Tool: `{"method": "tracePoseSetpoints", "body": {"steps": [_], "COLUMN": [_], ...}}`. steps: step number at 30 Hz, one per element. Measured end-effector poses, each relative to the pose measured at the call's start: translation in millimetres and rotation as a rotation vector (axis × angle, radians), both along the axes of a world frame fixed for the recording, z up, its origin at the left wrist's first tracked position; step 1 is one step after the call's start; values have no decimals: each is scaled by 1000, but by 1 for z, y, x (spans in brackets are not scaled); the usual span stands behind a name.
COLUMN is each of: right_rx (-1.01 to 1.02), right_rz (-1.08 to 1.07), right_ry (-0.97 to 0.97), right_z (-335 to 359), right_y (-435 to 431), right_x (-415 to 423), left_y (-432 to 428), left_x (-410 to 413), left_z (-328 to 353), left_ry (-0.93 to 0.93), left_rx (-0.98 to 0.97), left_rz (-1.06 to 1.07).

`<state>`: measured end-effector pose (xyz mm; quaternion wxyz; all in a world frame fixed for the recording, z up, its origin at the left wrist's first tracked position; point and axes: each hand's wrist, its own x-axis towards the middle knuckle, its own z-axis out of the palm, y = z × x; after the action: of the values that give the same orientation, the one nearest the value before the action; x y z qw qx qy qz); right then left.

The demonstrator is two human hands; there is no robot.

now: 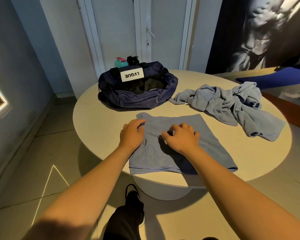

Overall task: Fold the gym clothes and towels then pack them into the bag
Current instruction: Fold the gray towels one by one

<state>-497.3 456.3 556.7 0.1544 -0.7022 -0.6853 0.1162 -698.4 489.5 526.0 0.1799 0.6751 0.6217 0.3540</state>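
A blue towel (206, 141) lies folded flat on the near part of the round beige table (97, 118). My left hand (132, 134) rests on the towel's left edge with fingers bent over it. My right hand (181, 137) hovers over or touches the towel's middle, fingers loosely curled; whether it pinches cloth is unclear. A crumpled heap of blue towels or clothes (232, 104) lies at the right. The navy duffel bag (137, 89) stands unzipped at the table's far side, dark items inside.
A teal bottle (120, 62) and a black bottle (132, 60) stand behind the bag. A blue mat (274, 77) lies on a bench at the far right. My dark trouser leg and shoe (130, 205) are below the table's near edge.
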Motion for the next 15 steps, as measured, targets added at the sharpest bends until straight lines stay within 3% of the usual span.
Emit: {"method": "tracePoseSetpoints", "body": {"steps": [3, 6, 11, 15], "right_rx": [212, 212, 29, 101], "right_rz": [93, 213, 120, 62], "right_ry": [51, 61, -52, -208], "right_z": [8, 11, 2, -11], "right_y": [30, 65, 97, 99], "right_x": [-6, -14, -27, -36], "left_y": [8, 19, 31, 33], "left_x": [-10, -13, -12, -16], "left_z": [1, 0, -15, -22], "left_ry": [-144, -183, -44, 44], "left_rx": [122, 65, 6, -67], "left_rz": [-87, -26, 14, 18]}}
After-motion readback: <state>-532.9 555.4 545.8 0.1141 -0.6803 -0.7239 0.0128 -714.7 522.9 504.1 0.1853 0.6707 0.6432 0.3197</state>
